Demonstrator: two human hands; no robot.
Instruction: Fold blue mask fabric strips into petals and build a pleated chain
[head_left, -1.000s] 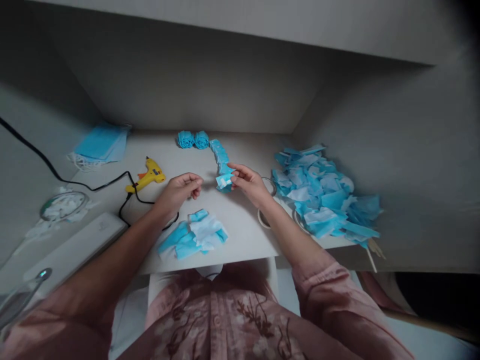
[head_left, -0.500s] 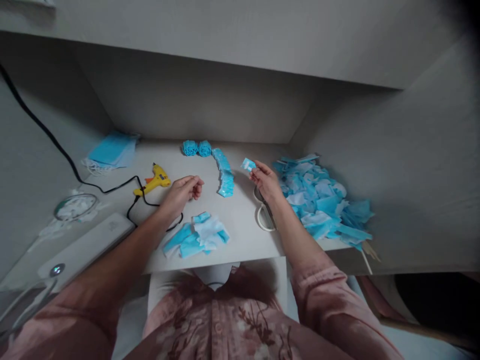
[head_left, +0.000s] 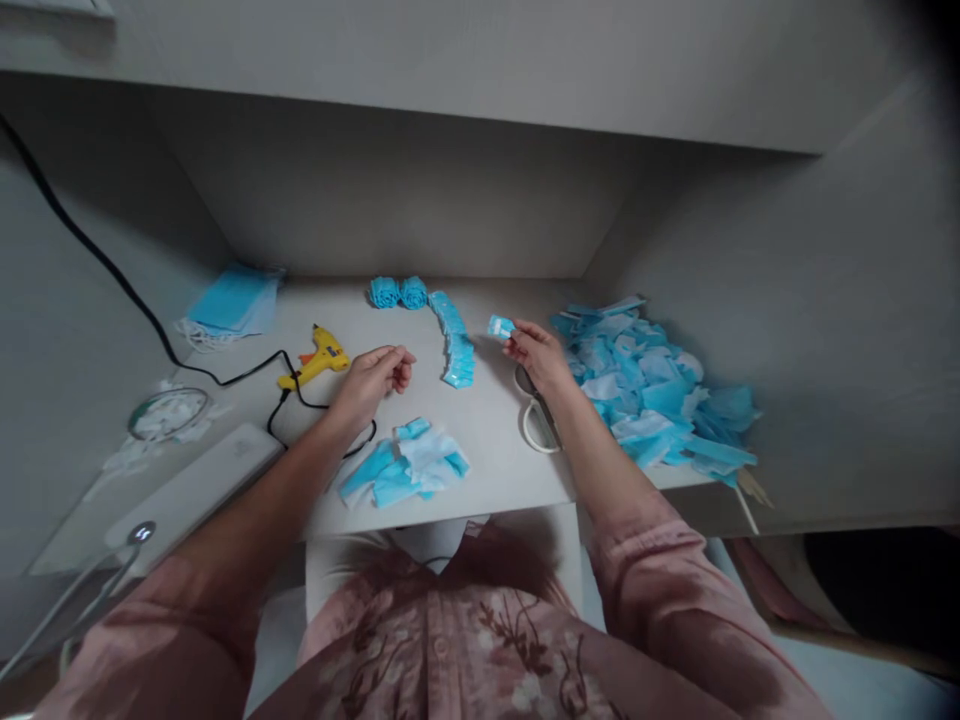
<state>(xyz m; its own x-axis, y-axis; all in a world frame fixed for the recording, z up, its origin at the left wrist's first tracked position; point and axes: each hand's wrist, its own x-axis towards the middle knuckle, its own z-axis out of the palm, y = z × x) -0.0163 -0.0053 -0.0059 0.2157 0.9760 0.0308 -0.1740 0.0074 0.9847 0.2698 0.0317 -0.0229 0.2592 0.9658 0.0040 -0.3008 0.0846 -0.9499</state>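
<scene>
A small folded blue piece [head_left: 500, 327] was pinched between the fingertips of the right hand [head_left: 536, 355], held just above the desk [head_left: 495, 440] toward its back edge, beside the strip of folded blue pieces [head_left: 454, 340]. Step judged: one piece picked up for adding to that strip; next move calls for lining it up with the strip's near end. Left hand [head_left: 375, 375] rested on the desk, fingers loosely curled, holding nothing visible. Piece looked light blue, soft, creased.
</scene>
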